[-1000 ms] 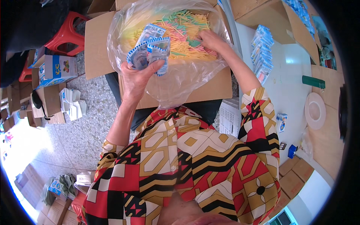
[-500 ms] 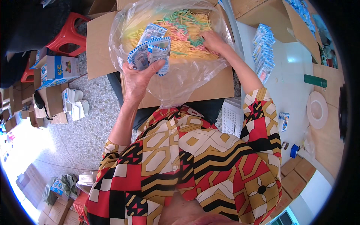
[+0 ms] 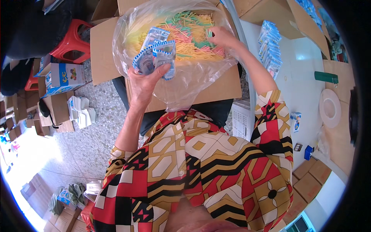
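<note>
My left hand [image 3: 145, 83] is closed around several blue-and-white plastic packets [image 3: 164, 56], their tops fanned apart above the thumb, over the near left part of a cardboard box [image 3: 216, 83]. The box is lined with a clear plastic bag [image 3: 181, 83] and holds a heap of thin coloured sticks [image 3: 189, 44], yellow, pink and green. Above the right side of the heap, my right hand [image 3: 224, 38] has its fingers curled together. Pale and greenish stick ends show at its fingertips; how many it holds is hidden.
On the white table at right lies an overlapping row of blue-and-white packets [image 3: 269, 48]. Farther along it are a green tool [image 3: 325, 77] and a round white disc [image 3: 330, 108]. A white plastic basket [image 3: 241, 118] stands beside my legs. Red stools [image 3: 71, 48] and open cartons [image 3: 63, 79] stand at left.
My right hand has lifted from the sticks and shifted slightly right and away from me, fingers curled. My left hand keeps the packets almost in place. The whole view has shifted slightly.
</note>
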{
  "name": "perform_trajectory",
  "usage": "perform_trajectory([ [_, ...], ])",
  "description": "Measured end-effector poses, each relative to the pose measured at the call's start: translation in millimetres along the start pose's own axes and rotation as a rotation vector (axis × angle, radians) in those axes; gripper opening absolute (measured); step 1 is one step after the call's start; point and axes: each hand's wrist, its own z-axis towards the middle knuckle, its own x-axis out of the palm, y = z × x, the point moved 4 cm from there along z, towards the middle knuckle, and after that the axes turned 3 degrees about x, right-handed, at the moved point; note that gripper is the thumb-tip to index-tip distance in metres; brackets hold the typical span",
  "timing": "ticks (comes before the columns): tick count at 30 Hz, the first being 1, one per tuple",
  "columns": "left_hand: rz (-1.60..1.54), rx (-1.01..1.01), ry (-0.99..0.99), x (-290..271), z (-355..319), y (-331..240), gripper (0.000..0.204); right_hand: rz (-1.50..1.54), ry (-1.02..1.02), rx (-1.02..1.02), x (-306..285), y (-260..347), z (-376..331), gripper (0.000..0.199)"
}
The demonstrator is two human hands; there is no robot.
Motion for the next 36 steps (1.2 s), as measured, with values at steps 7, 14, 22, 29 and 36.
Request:
perform_trajectory([
  [7,-0.038,-0.002,0.033,9,-2,-2,0.032,0.448,0.474,0.158,5,-1,-18,0.016],
  [14,-0.062,-0.035,0.114,14,-4,-2,0.032,0.242,0.396,0.208,5,20,-35,0.025],
  [22,0.040,0.044,0.113,17,-3,0,0.024,0.996,-0.080,-0.301,-98,142,-90,0.015],
  [29,0.083,0.044,0.123,19,-2,2,0.019,0.877,0.091,-0.333,-92,180,-104,0.012],
  [36,0.129,0.059,0.138,17,-3,3,0.017,0.712,0.046,-0.355,-84,187,-105,0.010],
])
